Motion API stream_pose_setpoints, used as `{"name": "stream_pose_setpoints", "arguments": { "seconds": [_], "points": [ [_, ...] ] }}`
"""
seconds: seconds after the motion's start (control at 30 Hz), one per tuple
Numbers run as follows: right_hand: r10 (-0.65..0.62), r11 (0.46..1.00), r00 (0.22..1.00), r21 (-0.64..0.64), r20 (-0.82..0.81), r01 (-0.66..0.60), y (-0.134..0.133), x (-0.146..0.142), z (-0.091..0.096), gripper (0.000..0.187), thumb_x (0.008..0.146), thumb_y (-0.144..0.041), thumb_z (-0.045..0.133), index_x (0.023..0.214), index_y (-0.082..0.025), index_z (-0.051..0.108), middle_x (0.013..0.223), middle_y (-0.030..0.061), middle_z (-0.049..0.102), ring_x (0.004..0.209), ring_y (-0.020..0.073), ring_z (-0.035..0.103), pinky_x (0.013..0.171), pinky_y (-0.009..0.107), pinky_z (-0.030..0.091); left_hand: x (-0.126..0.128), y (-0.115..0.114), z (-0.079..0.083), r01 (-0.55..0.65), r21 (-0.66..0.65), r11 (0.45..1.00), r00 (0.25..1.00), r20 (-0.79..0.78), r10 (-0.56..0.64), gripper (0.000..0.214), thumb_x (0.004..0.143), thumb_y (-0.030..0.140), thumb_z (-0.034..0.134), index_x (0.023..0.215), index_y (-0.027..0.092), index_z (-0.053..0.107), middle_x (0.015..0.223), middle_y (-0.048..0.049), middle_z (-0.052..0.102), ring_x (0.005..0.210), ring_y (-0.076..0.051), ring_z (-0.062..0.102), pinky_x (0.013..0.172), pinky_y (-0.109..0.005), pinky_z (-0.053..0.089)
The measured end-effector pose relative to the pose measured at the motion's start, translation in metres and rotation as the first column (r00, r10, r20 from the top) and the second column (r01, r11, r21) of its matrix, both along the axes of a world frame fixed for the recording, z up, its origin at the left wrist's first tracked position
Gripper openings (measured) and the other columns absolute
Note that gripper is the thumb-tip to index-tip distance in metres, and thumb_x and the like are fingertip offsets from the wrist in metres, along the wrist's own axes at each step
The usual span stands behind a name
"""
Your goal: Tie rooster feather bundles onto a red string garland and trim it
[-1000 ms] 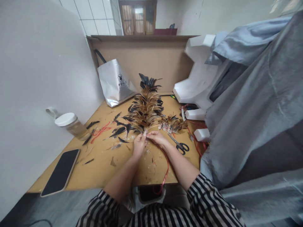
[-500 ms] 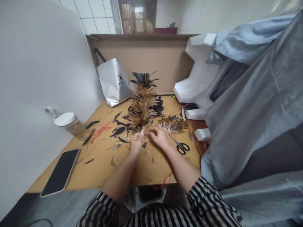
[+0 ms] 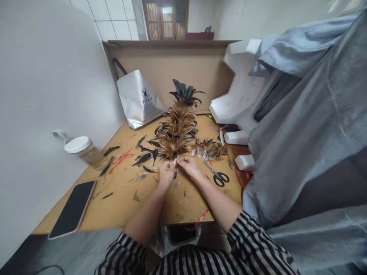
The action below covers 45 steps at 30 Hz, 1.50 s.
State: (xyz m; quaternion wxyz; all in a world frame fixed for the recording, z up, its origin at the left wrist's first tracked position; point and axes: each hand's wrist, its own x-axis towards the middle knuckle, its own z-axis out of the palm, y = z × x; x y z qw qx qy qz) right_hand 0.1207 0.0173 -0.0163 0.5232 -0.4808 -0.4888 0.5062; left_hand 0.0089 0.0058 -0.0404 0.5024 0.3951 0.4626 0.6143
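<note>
A long feather duster-like bundle [image 3: 180,122], brown with black feathers at its far tip, points away from me over the table. My left hand [image 3: 166,172] is closed around its near end, where pale quills show. At the same end, the fingers of my right hand [image 3: 187,166] are pinched together close to the left fingertips; what lies between them is too small to make out. Just right of my right hand lies a pile of loose brown feathers [image 3: 210,149] with whitish quill ends. Black-handled scissors [image 3: 219,177] rest below that pile.
Black feathers [image 3: 143,159] and red string [image 3: 120,160] lie scattered to the left. A lidded jar [image 3: 88,152], a phone [image 3: 73,210] and a silver bag [image 3: 137,99] stand or lie along the left side. White foam [image 3: 237,88] and grey cloth [image 3: 309,152] border the right.
The feather bundle has swung, its far tip shifting right. My right hand has come in toward the left hand, its fingers closing at the bundle's near end.
</note>
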Motion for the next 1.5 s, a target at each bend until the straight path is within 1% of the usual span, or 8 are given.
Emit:
{"name": "stream_pose_setpoints", "arguments": {
  "seconds": [0.23,0.43,0.6,0.9,1.07,1.2,1.33,1.5],
  "points": [
    [-0.030,0.998,0.997,-0.049,-0.073,0.027,-0.002,-0.007,-0.004,0.027,0.052,-0.040,0.071,0.053,-0.017,0.059,0.051,-0.0022,0.057,0.050,0.0097,0.046,0.053,0.023,0.036,-0.002,0.000,-0.002,-0.046,0.137,0.990,0.979,-0.189,0.072,0.008,0.066,0.024,0.067,0.066,0.016,0.065,0.066,-0.0019,0.062,0.066,-0.015,0.053,0.065,-0.023,0.041],
    [-0.049,0.994,0.985,-0.104,-0.164,0.032,-0.003,-0.005,-0.005,0.026,0.051,-0.039,0.072,0.053,-0.016,0.059,0.051,-0.0024,0.056,0.049,0.0089,0.045,0.055,0.023,0.036,-0.001,-0.006,0.002,0.032,0.142,0.989,0.975,-0.221,0.000,0.006,0.069,0.023,0.067,0.068,0.018,0.065,0.064,-0.0017,0.061,0.064,-0.014,0.053,0.063,-0.022,0.040],
    [-0.049,0.993,0.979,-0.118,-0.200,0.025,-0.002,-0.004,-0.006,0.024,0.050,-0.035,0.072,0.059,-0.015,0.063,0.058,-0.0008,0.061,0.054,0.0100,0.049,0.059,0.024,0.038,-0.001,-0.009,0.006,0.071,0.205,0.976,0.970,-0.241,-0.020,0.012,0.071,0.025,0.065,0.081,0.019,0.066,0.080,-0.0049,0.063,0.082,-0.019,0.055,0.071,-0.024,0.041],
    [-0.064,0.998,0.998,0.024,-0.028,0.064,-0.007,-0.013,-0.006,0.024,0.061,-0.037,0.062,0.053,-0.016,0.058,0.051,-0.0023,0.052,0.049,0.0092,0.041,0.051,0.023,0.032,-0.003,-0.004,-0.005,-0.084,0.242,0.967,0.964,-0.225,0.140,0.010,0.072,0.023,0.063,0.079,0.018,0.067,0.079,-0.0082,0.063,0.081,-0.021,0.057,0.078,-0.028,0.042],
    [-0.125,0.985,0.989,0.132,0.079,0.113,-0.013,-0.020,-0.006,0.025,0.064,-0.038,0.058,0.056,-0.014,0.060,0.054,-0.0001,0.055,0.051,0.0110,0.044,0.052,0.023,0.035,-0.003,0.001,-0.008,-0.074,0.340,0.938,0.759,-0.590,0.274,0.022,0.079,0.021,0.049,0.093,0.014,0.065,0.088,-0.0125,0.064,0.085,-0.023,0.059,0.083,-0.036,0.044],
    [-0.158,0.981,0.981,0.135,0.116,0.142,-0.015,-0.024,-0.006,0.028,0.065,-0.040,0.058,0.054,-0.014,0.058,0.050,-0.0017,0.051,0.048,0.0094,0.040,0.048,0.022,0.032,-0.001,-0.001,-0.007,-0.044,0.401,0.915,0.605,-0.718,0.344,0.033,0.083,0.017,0.038,0.106,0.010,0.062,0.092,-0.0161,0.062,0.090,-0.025,0.058,0.083,-0.037,0.045],
    [-0.224,0.971,0.969,0.113,0.102,0.213,-0.010,-0.026,-0.010,0.028,0.062,-0.038,0.061,0.049,-0.016,0.050,0.048,-0.0031,0.047,0.047,0.0086,0.038,0.047,0.022,0.033,0.000,-0.006,-0.004,-0.019,0.411,0.912,0.559,-0.752,0.350,0.037,0.085,0.017,0.035,0.113,0.010,0.058,0.088,-0.0147,0.058,0.087,-0.024,0.056,0.079,-0.036,0.045],
    [-0.217,0.971,0.976,0.096,-0.027,0.218,-0.007,-0.024,-0.008,0.020,0.059,-0.034,0.065,0.059,-0.015,0.058,0.060,0.0014,0.060,0.056,0.0125,0.050,0.054,0.024,0.041,0.002,-0.012,0.002,0.026,0.455,0.890,0.581,-0.731,0.357,0.037,0.083,0.017,0.040,0.116,0.011,0.057,0.086,-0.0124,0.054,0.086,-0.023,0.053,0.079,-0.037,0.044]
  ]
}}
